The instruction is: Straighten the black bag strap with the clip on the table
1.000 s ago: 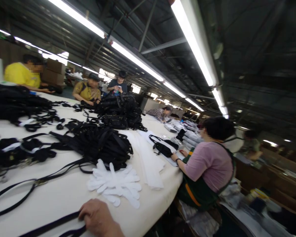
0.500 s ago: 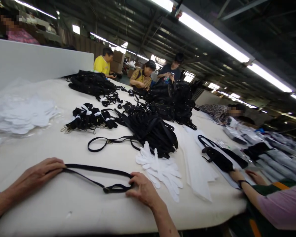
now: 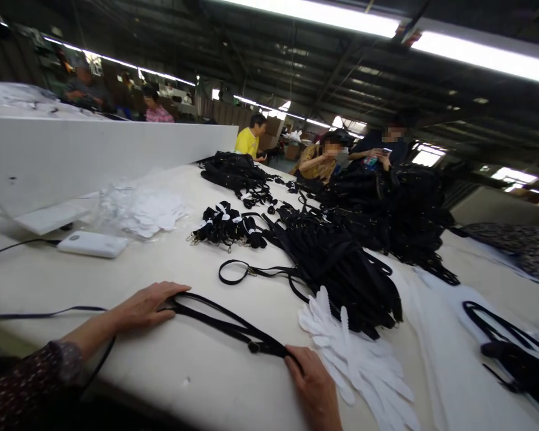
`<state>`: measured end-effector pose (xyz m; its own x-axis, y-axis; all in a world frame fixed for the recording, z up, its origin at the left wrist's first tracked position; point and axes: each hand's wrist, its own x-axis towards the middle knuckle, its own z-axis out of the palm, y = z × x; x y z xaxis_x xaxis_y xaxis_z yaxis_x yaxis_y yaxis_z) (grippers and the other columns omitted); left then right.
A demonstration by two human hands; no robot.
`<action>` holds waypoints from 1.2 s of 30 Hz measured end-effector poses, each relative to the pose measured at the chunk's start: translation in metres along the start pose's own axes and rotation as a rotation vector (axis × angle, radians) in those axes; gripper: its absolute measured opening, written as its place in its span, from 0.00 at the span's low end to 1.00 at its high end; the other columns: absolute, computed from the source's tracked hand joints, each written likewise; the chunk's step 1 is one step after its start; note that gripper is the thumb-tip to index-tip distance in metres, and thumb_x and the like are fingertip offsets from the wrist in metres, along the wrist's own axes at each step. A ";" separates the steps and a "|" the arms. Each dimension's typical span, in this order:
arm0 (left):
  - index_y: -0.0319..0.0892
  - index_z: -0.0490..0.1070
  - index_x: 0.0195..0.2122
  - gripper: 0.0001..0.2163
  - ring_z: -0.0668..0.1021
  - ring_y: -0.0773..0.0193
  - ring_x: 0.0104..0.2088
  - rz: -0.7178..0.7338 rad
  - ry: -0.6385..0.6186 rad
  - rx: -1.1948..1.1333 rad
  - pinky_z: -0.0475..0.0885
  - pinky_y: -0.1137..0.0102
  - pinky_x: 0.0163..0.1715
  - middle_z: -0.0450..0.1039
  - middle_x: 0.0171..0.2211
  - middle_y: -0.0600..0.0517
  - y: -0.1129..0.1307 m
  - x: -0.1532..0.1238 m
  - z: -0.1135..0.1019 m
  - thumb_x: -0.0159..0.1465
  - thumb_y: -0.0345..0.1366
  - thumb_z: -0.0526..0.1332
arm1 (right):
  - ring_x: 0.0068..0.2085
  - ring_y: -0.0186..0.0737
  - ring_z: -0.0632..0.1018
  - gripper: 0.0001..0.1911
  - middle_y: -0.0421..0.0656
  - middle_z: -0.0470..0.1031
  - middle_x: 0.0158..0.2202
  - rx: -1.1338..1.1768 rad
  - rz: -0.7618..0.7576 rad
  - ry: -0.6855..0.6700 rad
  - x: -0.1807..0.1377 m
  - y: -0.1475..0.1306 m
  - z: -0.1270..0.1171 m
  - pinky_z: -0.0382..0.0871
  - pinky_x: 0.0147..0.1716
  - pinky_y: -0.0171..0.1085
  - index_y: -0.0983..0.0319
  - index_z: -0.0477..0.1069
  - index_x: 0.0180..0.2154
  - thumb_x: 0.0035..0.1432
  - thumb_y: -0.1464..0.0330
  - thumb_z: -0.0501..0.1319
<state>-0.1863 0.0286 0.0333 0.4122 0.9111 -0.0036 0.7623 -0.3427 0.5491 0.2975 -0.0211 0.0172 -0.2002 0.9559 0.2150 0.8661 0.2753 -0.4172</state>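
Observation:
A black strap (image 3: 224,323) with a small slider buckle lies stretched across the white table (image 3: 206,383) in front of me. My left hand (image 3: 146,305) grips its left end, fingers curled over the loop. My right hand (image 3: 314,386) pinches the other end just past the buckle. The strap is doubled and pulled fairly straight between both hands. A stack of white gloves (image 3: 359,359) lies right beside my right hand.
A big heap of black straps (image 3: 341,263) sits behind the gloves, with bundled straps (image 3: 227,224) and more piles farther back. A white power bank (image 3: 92,244) and bagged white pieces (image 3: 144,206) lie at left under a white partition. Several people work at the far end.
The view has swung left and down. Both hands still hold the strap, which now runs more diagonally. The co-worker in the pink top at right has left the frame.

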 end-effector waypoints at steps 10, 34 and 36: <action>0.48 0.68 0.59 0.23 0.68 0.47 0.64 -0.217 0.215 -0.378 0.61 0.52 0.66 0.69 0.63 0.48 0.012 -0.006 -0.054 0.67 0.52 0.55 | 0.45 0.42 0.81 0.13 0.42 0.82 0.42 -0.003 -0.031 0.019 0.002 0.000 0.000 0.77 0.46 0.40 0.54 0.77 0.46 0.66 0.61 0.56; 0.47 0.76 0.49 0.19 0.75 0.52 0.56 -0.057 0.114 -0.115 0.67 0.62 0.61 0.78 0.52 0.49 -0.032 0.020 0.036 0.67 0.52 0.55 | 0.39 0.42 0.79 0.04 0.41 0.78 0.35 -0.034 0.005 0.026 -0.013 -0.019 -0.010 0.73 0.40 0.38 0.58 0.73 0.39 0.63 0.69 0.59; 0.48 0.77 0.48 0.20 0.75 0.52 0.56 -0.059 0.105 -0.124 0.68 0.63 0.60 0.78 0.52 0.50 -0.034 0.020 0.037 0.66 0.54 0.55 | 0.40 0.42 0.79 0.05 0.41 0.79 0.36 -0.001 0.012 0.051 -0.015 -0.018 -0.008 0.73 0.41 0.38 0.58 0.73 0.39 0.63 0.70 0.59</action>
<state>-0.1859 0.0498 -0.0161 0.3094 0.9499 0.0446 0.7135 -0.2628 0.6495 0.2890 -0.0410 0.0285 -0.1660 0.9527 0.2545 0.8688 0.2634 -0.4193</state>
